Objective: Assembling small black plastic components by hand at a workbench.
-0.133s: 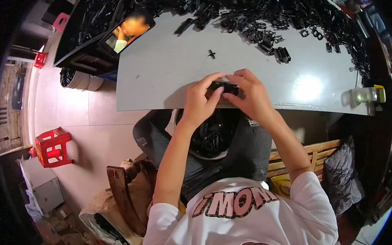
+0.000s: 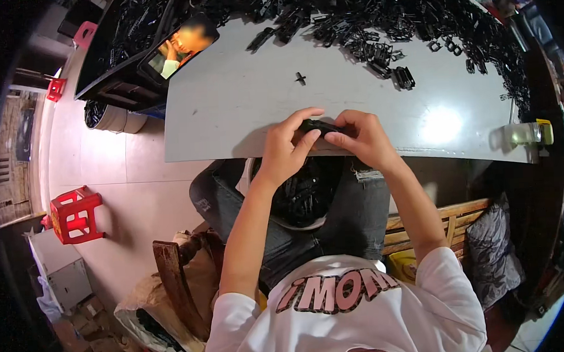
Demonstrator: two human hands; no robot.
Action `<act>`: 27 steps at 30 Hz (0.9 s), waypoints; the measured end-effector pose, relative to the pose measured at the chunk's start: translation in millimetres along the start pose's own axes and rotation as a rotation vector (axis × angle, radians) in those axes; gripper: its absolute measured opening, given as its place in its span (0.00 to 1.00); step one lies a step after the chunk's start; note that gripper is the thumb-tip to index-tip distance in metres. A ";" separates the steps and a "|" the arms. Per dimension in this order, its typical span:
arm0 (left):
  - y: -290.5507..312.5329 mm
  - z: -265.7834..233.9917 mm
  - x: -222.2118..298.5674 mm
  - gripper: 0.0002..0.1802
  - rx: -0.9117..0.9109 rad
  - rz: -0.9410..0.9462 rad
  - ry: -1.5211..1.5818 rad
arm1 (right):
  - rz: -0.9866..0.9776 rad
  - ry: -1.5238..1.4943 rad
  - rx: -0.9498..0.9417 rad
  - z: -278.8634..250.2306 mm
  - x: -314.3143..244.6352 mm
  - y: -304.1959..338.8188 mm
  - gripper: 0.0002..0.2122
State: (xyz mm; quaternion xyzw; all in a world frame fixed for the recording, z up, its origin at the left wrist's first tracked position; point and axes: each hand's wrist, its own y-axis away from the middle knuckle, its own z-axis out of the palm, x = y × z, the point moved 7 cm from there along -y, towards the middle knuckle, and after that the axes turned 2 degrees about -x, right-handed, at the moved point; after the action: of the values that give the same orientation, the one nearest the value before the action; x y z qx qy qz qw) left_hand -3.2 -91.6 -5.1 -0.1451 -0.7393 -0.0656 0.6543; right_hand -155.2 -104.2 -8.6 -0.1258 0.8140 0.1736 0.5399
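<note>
Over the front edge of the grey table, both hands hold one small black plastic part. My left hand grips its left end between thumb and fingers, the index finger stretched along the far side. At the other end, my right hand pinches it with thumb and curled fingers. Fingers cover much of the part, so its exact kind is unclear. A small cross-shaped black piece lies alone on the table beyond the hands. Between my knees, below the table edge, sits a bucket with many black plastic pieces.
A large heap of black plastic parts covers the table's far side. At the left, a phone leans on a black crate. A jar lies at the right edge. A red stool stands on the floor.
My right fingers have moved slightly and curled in closer around the right end of the black part. The part looks turned a little. My left hand keeps its grip.
</note>
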 end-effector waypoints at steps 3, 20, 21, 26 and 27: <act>1.0 -1.0 -1.4 0.16 0.034 0.005 0.107 | -0.009 -0.022 0.029 5.7 -5.3 4.5 0.11; -1.2 -5.3 -5.2 0.06 0.130 0.005 -0.048 | -0.276 1.096 0.468 -138.2 -4.6 -52.9 0.09; -0.8 -5.8 -4.1 0.06 0.139 0.019 -0.059 | -0.304 1.101 0.444 -135.9 -4.1 -57.3 0.08; -2.3 -6.9 -0.9 0.06 0.157 0.064 -0.103 | -0.287 1.078 0.408 -136.5 -4.0 -66.9 0.06; -2.2 -7.6 0.9 0.06 0.158 0.056 -0.123 | -0.304 1.093 0.399 -137.1 -3.0 -69.1 0.06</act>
State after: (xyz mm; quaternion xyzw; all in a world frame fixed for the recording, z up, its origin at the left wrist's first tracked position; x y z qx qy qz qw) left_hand 3.2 -95.7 -3.0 -0.1171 -0.7767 0.0203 0.6185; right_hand -241.5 -224.2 33.0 -0.2079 0.9635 -0.1512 0.0752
